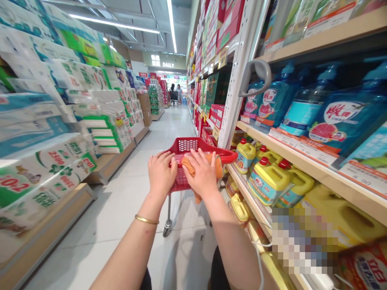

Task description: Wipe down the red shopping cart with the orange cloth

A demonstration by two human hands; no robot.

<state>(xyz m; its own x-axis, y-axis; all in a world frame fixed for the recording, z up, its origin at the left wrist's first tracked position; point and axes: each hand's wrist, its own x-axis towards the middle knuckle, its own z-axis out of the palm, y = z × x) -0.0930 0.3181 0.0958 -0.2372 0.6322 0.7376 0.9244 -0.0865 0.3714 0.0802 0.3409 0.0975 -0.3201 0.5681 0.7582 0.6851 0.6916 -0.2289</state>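
A red shopping cart (189, 143) with a mesh basket stands in front of me in the aisle. My left hand (162, 171) lies on the left part of its handle, the fingers bent over the bar and wearing a gold bangle (146, 219) at the wrist. On the right part of the handle rests my right hand (201, 173), pressing an orange cloth (218, 167) against the bar. The cloth hangs below the hand and shows on both sides of it. The palms and the underside of the handle are hidden.
Paper packs (48, 169) are stacked along the left. On the right, close to the cart, shelves (308, 151) hold blue pump bottles (278, 100) and yellow jugs (269, 181). A grey handle (264, 72) juts from the shelf post. Farther down the aisle are people (179, 92).
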